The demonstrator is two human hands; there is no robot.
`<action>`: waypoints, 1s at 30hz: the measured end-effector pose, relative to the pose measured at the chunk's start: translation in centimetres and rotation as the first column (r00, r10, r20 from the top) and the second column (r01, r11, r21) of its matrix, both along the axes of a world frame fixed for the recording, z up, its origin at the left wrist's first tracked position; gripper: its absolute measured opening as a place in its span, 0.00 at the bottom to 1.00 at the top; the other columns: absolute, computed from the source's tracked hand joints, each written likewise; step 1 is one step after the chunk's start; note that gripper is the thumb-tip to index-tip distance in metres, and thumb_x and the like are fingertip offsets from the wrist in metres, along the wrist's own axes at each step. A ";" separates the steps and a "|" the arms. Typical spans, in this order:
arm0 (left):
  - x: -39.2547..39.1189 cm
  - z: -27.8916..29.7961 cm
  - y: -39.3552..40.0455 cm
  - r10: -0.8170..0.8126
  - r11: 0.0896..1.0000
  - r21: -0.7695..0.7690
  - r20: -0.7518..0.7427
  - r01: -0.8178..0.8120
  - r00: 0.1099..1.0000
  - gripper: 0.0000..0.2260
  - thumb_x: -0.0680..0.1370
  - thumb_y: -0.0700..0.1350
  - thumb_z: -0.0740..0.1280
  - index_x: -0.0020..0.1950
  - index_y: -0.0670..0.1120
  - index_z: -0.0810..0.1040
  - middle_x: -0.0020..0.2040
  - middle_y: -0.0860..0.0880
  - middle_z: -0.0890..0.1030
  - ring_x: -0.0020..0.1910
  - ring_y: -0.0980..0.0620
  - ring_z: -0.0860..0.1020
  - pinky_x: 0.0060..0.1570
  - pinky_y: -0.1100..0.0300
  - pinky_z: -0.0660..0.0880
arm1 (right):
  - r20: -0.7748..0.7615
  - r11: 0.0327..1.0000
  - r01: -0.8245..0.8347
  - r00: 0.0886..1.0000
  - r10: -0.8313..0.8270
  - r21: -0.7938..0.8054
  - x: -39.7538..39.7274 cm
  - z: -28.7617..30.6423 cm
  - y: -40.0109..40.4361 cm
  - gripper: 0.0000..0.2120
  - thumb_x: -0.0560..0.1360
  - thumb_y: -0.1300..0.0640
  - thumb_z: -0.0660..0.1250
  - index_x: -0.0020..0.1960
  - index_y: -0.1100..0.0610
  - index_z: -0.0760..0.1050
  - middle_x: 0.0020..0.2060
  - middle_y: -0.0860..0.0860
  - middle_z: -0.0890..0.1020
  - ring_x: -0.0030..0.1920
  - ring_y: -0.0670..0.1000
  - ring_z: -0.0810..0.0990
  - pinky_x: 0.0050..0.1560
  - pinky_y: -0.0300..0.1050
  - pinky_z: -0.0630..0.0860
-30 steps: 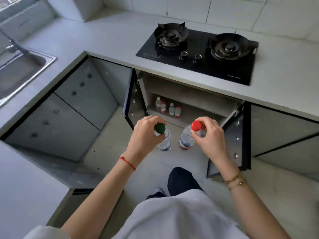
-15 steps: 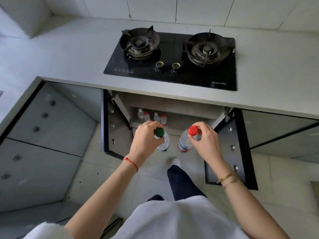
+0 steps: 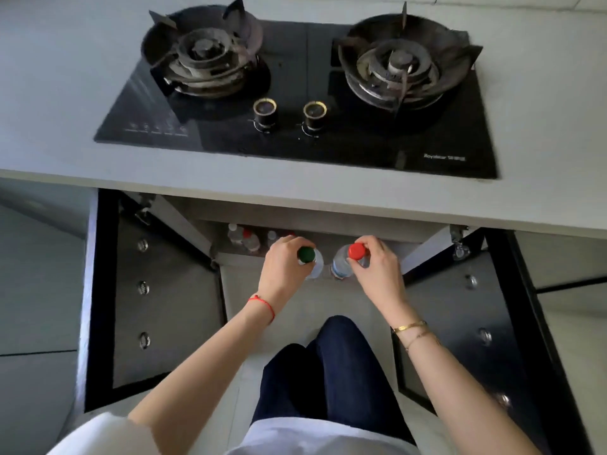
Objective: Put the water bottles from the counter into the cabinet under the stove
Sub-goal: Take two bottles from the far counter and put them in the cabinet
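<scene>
Green-capped bottle point(image 3: 311, 263): body mostly behind my left hand point(image 3: 285, 270), label unseen. Red-capped bottle point(image 3: 345, 262): lower part foreshortened, base hidden, label print too blurred to read. Bottles at back of cabinet point(image 3: 244, 238): dim, partly behind my left hand and under surface point(image 3: 295, 195) overhang; count uncertain. Cabinet interior mostly hidden by overhang. Stove point(image 3: 295, 103) brand text blurred. My elbows cut off at bottom edge.
</scene>
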State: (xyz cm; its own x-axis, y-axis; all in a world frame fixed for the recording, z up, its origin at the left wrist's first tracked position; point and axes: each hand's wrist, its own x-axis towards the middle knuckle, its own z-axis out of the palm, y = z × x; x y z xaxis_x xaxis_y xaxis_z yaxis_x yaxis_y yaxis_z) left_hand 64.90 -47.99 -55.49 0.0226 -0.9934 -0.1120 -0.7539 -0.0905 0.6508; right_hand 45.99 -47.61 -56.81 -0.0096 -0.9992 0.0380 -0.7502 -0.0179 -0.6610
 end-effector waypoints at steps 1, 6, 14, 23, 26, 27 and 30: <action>-0.2 -2.3 -1.0 0.002 1.000 0.009 0.001 -0.002 1.000 0.13 0.68 0.38 0.72 0.51 0.47 0.84 0.49 0.48 0.83 0.48 0.48 0.80 0.46 0.61 0.73 | 0.003 1.000 0.013 1.000 -0.013 0.011 0.1 -2.1 -0.8 0.10 0.72 0.61 0.72 0.51 0.59 0.75 0.45 0.53 0.81 0.44 0.49 0.77 0.45 0.39 0.70; -1.1 -13.6 -5.5 -0.018 0.999 0.027 0.001 0.018 1.000 0.12 0.67 0.39 0.73 0.51 0.46 0.84 0.49 0.45 0.84 0.48 0.46 0.82 0.47 0.60 0.75 | -0.021 0.998 0.069 0.997 -0.069 -0.006 -0.1 -12.9 -4.4 0.10 0.72 0.61 0.72 0.51 0.59 0.76 0.45 0.56 0.82 0.44 0.54 0.81 0.42 0.43 0.75; -2.7 -27.4 -10.1 -0.030 0.999 0.023 -0.011 0.030 0.999 0.12 0.67 0.38 0.74 0.50 0.46 0.85 0.48 0.44 0.86 0.49 0.46 0.83 0.50 0.58 0.79 | -0.072 0.995 0.099 0.993 -0.098 0.009 -0.6 -27.6 -8.5 0.10 0.71 0.61 0.72 0.50 0.59 0.75 0.43 0.57 0.82 0.43 0.58 0.82 0.42 0.43 0.75; -4.0 -34.2 -13.6 -0.072 0.997 0.007 -0.008 0.072 0.997 0.12 0.73 0.37 0.72 0.56 0.44 0.83 0.53 0.44 0.85 0.52 0.48 0.82 0.55 0.61 0.77 | -0.044 0.991 0.133 0.990 -0.133 0.006 -0.4 -34.8 -12.4 0.13 0.71 0.59 0.73 0.53 0.59 0.76 0.47 0.59 0.82 0.47 0.61 0.81 0.46 0.48 0.78; -3.9 -35.3 -14.6 -0.068 0.998 -0.015 0.014 0.068 0.998 0.12 0.73 0.38 0.72 0.55 0.45 0.84 0.53 0.45 0.85 0.53 0.48 0.82 0.53 0.63 0.76 | -0.043 0.990 0.144 0.989 -0.143 0.003 -0.2 -36.1 -13.8 0.13 0.71 0.59 0.73 0.55 0.59 0.77 0.49 0.59 0.82 0.49 0.62 0.81 0.49 0.52 0.78; -3.9 -35.6 -14.8 -0.063 0.998 -0.012 0.018 0.064 0.998 0.12 0.73 0.39 0.72 0.56 0.46 0.84 0.54 0.45 0.85 0.53 0.48 0.82 0.52 0.64 0.75 | -0.047 0.989 0.147 0.988 -0.147 0.009 -0.2 -36.5 -14.2 0.14 0.71 0.59 0.73 0.55 0.59 0.78 0.49 0.60 0.82 0.50 0.62 0.81 0.50 0.52 0.79; -3.7 -36.6 -15.5 -0.073 0.997 0.012 0.027 0.073 0.997 0.12 0.74 0.40 0.71 0.57 0.47 0.83 0.55 0.46 0.85 0.55 0.48 0.82 0.54 0.61 0.75 | -0.046 0.985 0.169 0.985 -0.167 0.042 -0.1 -37.6 -15.2 0.15 0.71 0.58 0.73 0.56 0.60 0.78 0.49 0.60 0.83 0.50 0.61 0.82 0.50 0.49 0.79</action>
